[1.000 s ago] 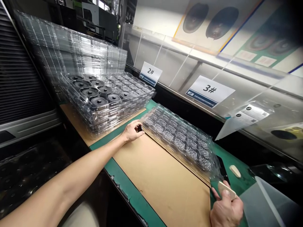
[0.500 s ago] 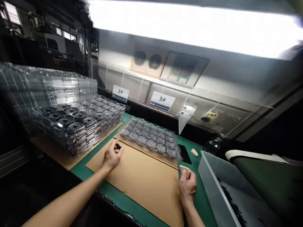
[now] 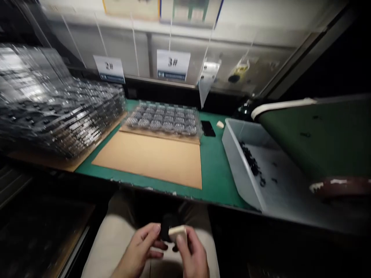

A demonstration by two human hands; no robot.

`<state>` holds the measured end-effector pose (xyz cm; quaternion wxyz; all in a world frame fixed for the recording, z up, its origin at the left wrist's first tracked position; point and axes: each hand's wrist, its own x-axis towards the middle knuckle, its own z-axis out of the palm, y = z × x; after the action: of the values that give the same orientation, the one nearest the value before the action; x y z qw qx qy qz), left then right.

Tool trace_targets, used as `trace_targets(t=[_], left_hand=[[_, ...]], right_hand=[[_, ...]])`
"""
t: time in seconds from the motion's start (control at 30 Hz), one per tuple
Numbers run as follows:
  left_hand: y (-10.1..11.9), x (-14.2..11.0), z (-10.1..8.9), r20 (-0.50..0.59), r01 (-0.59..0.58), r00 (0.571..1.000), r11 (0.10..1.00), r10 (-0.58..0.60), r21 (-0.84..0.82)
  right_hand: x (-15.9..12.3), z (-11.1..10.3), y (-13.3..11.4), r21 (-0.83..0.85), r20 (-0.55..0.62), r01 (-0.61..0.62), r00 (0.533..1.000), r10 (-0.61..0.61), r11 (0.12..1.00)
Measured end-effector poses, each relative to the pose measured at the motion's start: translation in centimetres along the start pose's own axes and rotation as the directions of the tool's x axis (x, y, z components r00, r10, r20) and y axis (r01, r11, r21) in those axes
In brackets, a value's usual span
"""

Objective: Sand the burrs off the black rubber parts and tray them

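Over my lap, in front of the table edge, both hands are close together. My left hand (image 3: 140, 247) pinches a dark black part (image 3: 165, 227) at its thumb and fingertips; the part is blurred and its kind cannot be made out. Closed around a small flat cream-coloured block (image 3: 178, 231) is my right hand (image 3: 194, 253), with the block's edge right beside the black part. Whether the two touch is unclear. A brown cardboard sheet (image 3: 156, 154) lies on the green table mat (image 3: 214, 173) beyond my hands.
A clear plastic tray (image 3: 164, 119) rests at the cardboard's back edge. Stacked clear trays (image 3: 81, 119) stand left. On the right are a grey bin (image 3: 243, 185) with black parts and a green conveyor belt (image 3: 327, 135). A second cream block (image 3: 220, 124) lies near a black phone-like slab (image 3: 208, 128).
Both hands have come from above the cardboard back toward my lap and together, bringing the black part and the cream block side by side. My view has tilted downward.
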<state>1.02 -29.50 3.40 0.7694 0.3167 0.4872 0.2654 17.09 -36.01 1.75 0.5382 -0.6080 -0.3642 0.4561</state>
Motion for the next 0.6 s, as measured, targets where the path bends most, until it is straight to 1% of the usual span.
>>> trace_targets(t=[0.07,0.13,0.2,0.3,0.33,0.37,0.4,0.43,0.47,0.5,0.53,0.57,0.6], left_hand=[[1.0,-1.5,-0.7,0.041,-0.055,0.998,0.993,0.051,0.104],[1.8,-2.5,-1.4,0.075,-0.096,0.993,0.989,0.088,0.109],[2.3,-3.2,-1.8,0.125,-0.144,0.983,0.987,0.135,0.065],[2.6,-4.0,-1.8,0.213,-0.221,0.955,0.975,0.209,0.033],[2.6,-4.2,-1.6,0.217,-0.254,0.946,0.967,0.241,0.036],[2.5,-4.4,-1.4,0.197,-0.299,0.938,0.953,0.284,0.050],[2.4,-4.5,-1.3,0.156,-0.356,0.927,0.931,0.342,0.076],[2.2,-4.6,-1.2,0.099,-0.423,0.905,0.898,0.413,0.120],[1.9,-4.7,-1.1,0.041,-0.490,0.870,0.853,0.491,0.183],[1.7,-4.8,-1.1,-0.002,-0.548,0.823,0.795,0.568,0.259],[1.5,-4.9,-1.2,-0.019,-0.594,0.771,0.730,0.636,0.337],[1.3,-5.0,-1.3,-0.009,-0.626,0.727,0.667,0.687,0.404],[1.2,-5.0,-1.5,0.016,-0.646,0.695,0.615,0.719,0.452]], right_hand=[[-0.1,-0.3,-1.4,0.205,0.066,-0.120,0.992,0.109,0.971],[0.2,-0.2,-2.6,0.333,0.151,-0.227,0.971,0.186,0.915],[0.4,0.1,-3.5,0.381,0.209,-0.272,0.956,0.204,0.884],[0.2,0.7,-4.6,0.395,0.263,-0.283,0.946,0.187,0.874],[0.1,0.9,-4.9,0.405,0.280,-0.291,0.942,0.185,0.867],[0.0,1.2,-5.3,0.420,0.296,-0.302,0.937,0.185,0.856],[-0.2,1.5,-5.6,0.439,0.307,-0.313,0.933,0.187,0.842],[-0.4,1.8,-5.9,0.460,0.311,-0.322,0.931,0.189,0.828],[-0.6,2.1,-6.1,0.480,0.312,-0.327,0.931,0.190,0.814],[-0.8,2.4,-6.4,0.496,0.313,-0.332,0.930,0.191,0.802],[-1.0,2.7,-6.7,0.508,0.317,-0.336,0.929,0.191,0.793],[-1.2,3.0,-6.8,0.516,0.324,-0.342,0.927,0.191,0.785],[-1.5,3.3,-7.0,0.520,0.335,-0.351,0.922,0.193,0.778]])
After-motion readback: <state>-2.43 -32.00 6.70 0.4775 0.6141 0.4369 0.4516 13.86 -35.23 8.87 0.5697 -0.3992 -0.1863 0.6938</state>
